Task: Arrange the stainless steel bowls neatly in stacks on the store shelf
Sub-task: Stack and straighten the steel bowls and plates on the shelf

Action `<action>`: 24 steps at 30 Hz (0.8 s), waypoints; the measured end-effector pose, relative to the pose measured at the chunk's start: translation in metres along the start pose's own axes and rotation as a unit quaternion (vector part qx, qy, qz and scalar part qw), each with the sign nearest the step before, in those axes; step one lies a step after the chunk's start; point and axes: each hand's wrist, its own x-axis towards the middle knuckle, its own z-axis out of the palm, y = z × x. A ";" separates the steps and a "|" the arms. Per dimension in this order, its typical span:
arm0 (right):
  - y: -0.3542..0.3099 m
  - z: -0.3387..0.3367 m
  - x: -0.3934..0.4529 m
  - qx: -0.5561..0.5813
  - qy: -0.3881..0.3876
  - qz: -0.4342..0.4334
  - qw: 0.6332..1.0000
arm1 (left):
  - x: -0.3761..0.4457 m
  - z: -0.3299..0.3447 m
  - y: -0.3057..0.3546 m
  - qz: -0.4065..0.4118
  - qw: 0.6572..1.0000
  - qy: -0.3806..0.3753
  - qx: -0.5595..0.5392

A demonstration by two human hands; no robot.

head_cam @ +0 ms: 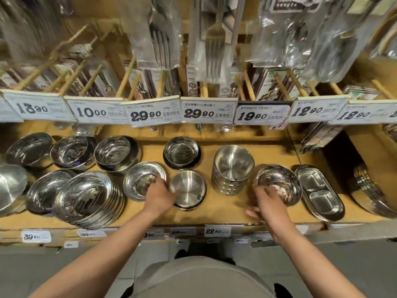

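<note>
So I look at the wide shelf first, full of shiny bowls. The tall stack stands in the middle, between my two hands. My left hand is on the near rim of a flat bowl, just left of the stack; I cannot tell how tightly its fingers curl. My right hand curls its fingers over the rim of a round bowl, just right of it. Both hands are close to it.

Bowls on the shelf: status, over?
Left hand grips the rim of a brushed bowl. Right hand on the shiny bowl. Brushed stack stands between them. Nothing blocking.
</note>
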 end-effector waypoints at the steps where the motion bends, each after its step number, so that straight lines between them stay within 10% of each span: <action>1: 0.002 0.005 -0.003 0.000 0.003 0.000 1.000 | 0.001 0.000 -0.001 0.005 1.000 0.004 0.007; 24: -0.004 0.048 -0.044 -0.014 0.011 -0.001 1.000 | 0.023 -0.032 0.018 0.103 0.991 0.024 0.076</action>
